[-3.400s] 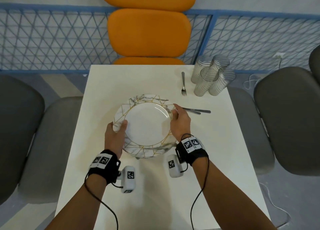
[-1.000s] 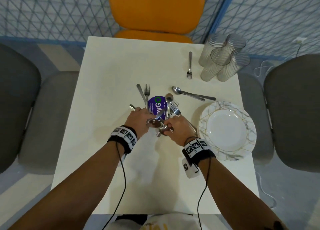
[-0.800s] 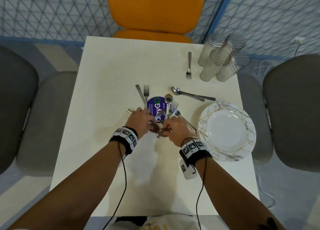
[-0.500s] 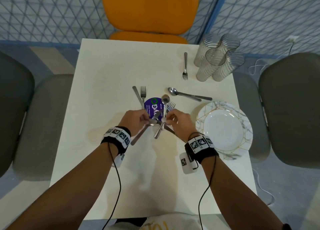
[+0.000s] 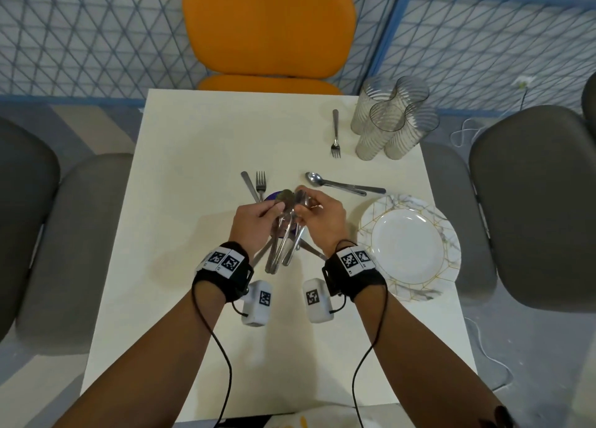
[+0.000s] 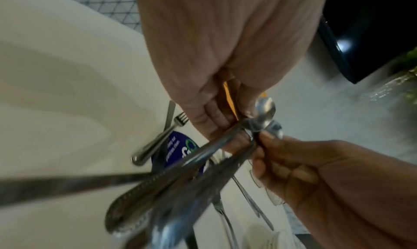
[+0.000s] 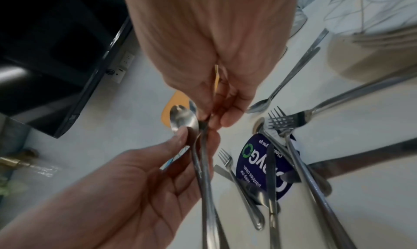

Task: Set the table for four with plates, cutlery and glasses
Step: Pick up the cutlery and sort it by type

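1. Since the earlier frames, both hands lifted a bundle of spoons point(image 5: 283, 234) off the table point(image 5: 180, 156); bowls up, handles hanging down.
2. Left hand point(image 5: 254, 221) fingers pinched the spoon necks; right hand point(image 5: 317, 218) fingers clamped on the same bundle from the right.
3. Loose cutlery stayed flat around the purple sticker point(image 7: 259, 165), table centre.
4. Plate stack point(image 5: 409, 247) had moved from centre to the right edge; glasses point(image 5: 390, 121) sat untouched at the far right.
5. Judgement: sorting stage only, no place laid yet.
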{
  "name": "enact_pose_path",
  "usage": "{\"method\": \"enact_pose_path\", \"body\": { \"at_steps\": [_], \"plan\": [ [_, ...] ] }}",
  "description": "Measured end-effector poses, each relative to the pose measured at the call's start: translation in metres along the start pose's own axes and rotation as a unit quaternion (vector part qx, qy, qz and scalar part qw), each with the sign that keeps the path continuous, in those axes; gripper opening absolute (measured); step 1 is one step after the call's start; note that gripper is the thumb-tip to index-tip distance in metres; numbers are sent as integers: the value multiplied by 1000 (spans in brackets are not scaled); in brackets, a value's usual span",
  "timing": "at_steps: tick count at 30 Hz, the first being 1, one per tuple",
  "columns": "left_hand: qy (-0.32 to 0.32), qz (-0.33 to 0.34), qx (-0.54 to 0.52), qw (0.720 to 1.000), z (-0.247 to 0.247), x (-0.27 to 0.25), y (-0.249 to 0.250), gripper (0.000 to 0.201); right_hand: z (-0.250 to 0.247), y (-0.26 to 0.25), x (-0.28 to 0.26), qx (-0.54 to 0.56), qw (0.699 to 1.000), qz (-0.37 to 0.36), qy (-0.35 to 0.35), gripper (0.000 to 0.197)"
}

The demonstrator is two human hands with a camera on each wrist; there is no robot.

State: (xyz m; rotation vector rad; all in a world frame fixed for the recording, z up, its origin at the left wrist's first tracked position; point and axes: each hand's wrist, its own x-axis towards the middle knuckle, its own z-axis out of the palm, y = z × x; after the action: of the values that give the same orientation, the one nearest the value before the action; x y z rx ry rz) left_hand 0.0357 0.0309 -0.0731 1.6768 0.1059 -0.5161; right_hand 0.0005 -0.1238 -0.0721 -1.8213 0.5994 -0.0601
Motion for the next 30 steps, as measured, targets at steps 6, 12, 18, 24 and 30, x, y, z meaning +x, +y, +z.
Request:
{"method": "enact_pose_path", "body": {
  "at_steps": [6,12,18,24,30],
  "plan": [
    [20,-35,-78,996,1,-5,-1,18,-9,-3,1,53,999,-2,14,26],
    [-30,-33,-69,997,11,-15,7,23,-1,0,4,-15,999,-22,-26,13],
    [-63,-5,-30,998,15,-12,0,23,-4,-5,14,-22,1000,-19,4,5],
    [-22,-39,-45,998,18,-6,2,21,-12,-11,39,-20,995,-30,-96,19],
    [19,-102,-69,992,14,0,-1,14,-40,25,110,-261,965,-38,3,18]
  ]
}}
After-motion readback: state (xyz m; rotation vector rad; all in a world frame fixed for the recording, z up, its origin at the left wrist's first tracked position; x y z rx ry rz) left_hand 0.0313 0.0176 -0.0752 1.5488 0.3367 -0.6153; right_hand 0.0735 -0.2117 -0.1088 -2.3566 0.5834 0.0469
